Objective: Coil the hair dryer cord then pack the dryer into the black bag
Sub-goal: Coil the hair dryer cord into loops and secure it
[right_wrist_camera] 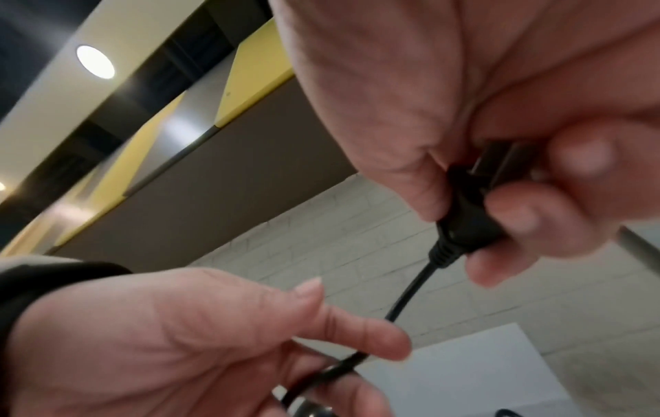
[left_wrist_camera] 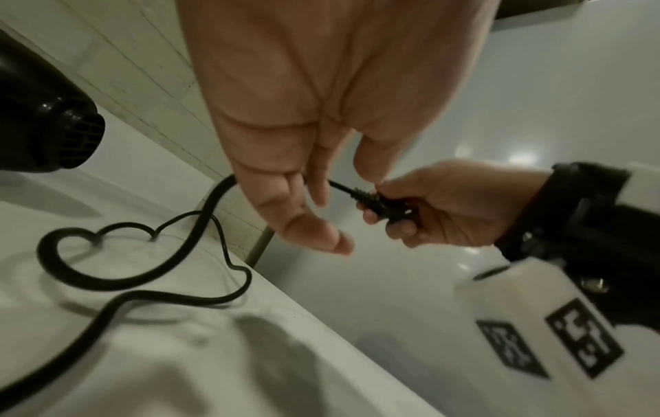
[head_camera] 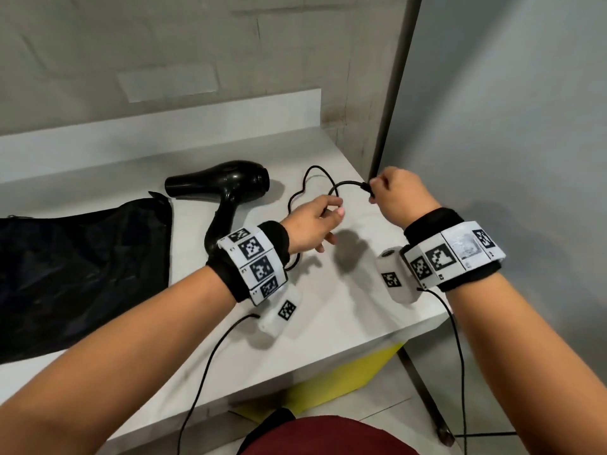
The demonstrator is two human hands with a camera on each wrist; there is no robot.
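**Early stage of coiling: plug end in hand, cord still loose on the counter**

The right hand (head_camera: pixel 402 200) has its fingers curled round the black moulded plug (left_wrist_camera: pixel 384 204) at the free end of the thin black rubber-sheathed cord (left_wrist_camera: pixel 150 285), holding it raised above the pale grey matte countertop (head_camera: pixel 328 323). The left hand (head_camera: pixel 312 224) sits just beside it, thumb and fingers loosely bent with the cord running between them near the plug; the right wrist view shows the cord crossing the palm (whether the fingers pinch it firmly or merely guide it cannot be told). Most of the cord still lies in irregular, uneven bends on the countertop between the hands and the glossy black plastic hair dryer (head_camera: pixel 226 192), which rests on its side, nozzle pointing left, handle toward the person. The flat black fabric bag (head_camera: pixel 82 264) lies to the left of the dryer, close to it, and seems unopened, though its mouth is not clearly visible.

Judged from this arrangement, coiling has barely begun: no tidy loops are formed. Remaining steps are gathering the cord into a coil, opening the bag and placing the dryer inside.

No brand name or legible text appears on the dryer, plug or bag. The white wristbands (head_camera: pixel 259 261) carry only square black-and-white coded markers with tiny characters too small to read.
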